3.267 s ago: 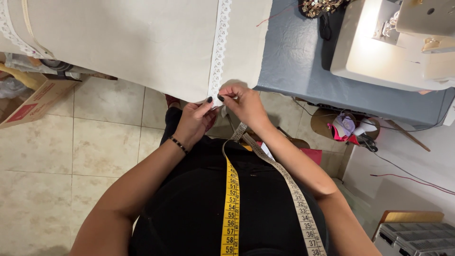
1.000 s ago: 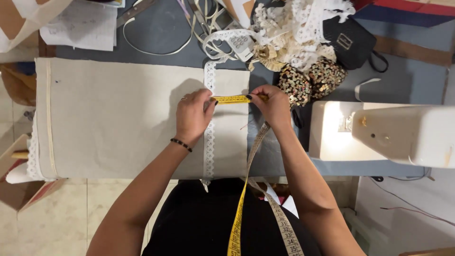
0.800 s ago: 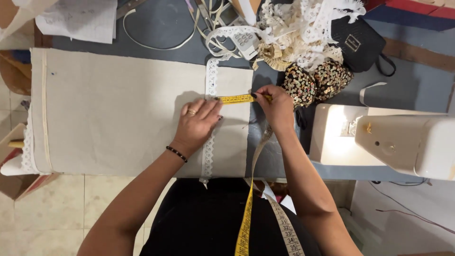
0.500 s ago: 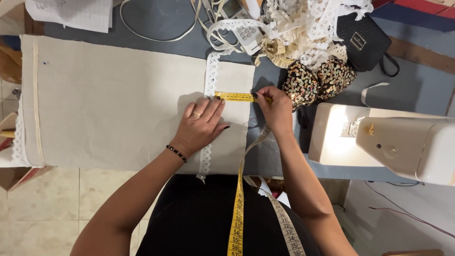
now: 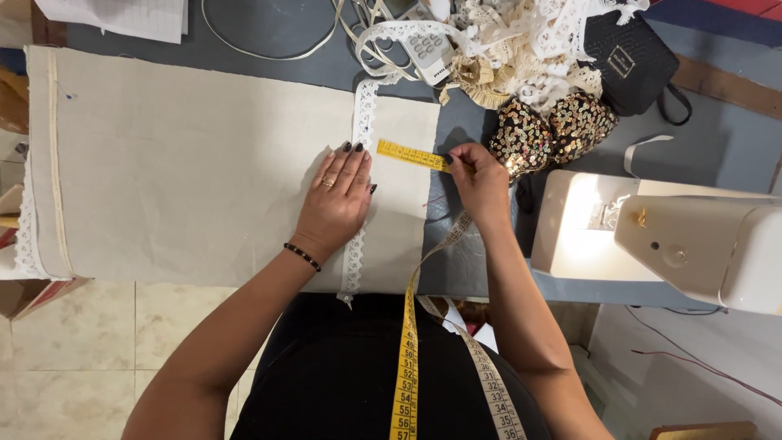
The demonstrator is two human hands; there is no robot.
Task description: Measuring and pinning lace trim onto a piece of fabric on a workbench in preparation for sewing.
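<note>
Cream linen-like cloth [image 5: 187, 163] is lying spread across the dark grey table [image 5: 717, 155], its near edge hanging just over the table's front and its right edge stopping short of the middle, so a bare strip of table is showing between the cloth and the white sewing machine [image 5: 668, 236] on your right. A band of white lace trim [image 5: 358, 195] is running from the far side to the near edge of the cloth, close to that right edge. Beyond it, at the far side, a heap of lace scraps [image 5: 521, 41], a sequinned piece [image 5: 546, 130] and a small black bag [image 5: 631, 61] are crowding the room past your right hand. Your left hand [image 5: 334, 204] is lying flat and spread on the cloth, fingers over the lace, gripping nothing. Your right hand [image 5: 481, 183] is pinching the yellow measuring tape [image 5: 411, 155] near its end, and that short stretch is lying across the cloth from the lace to the right edge; the rest is looping back off the table and hanging down your front. To your left the cloth is lying flat and open, well apart from both hands.
</note>
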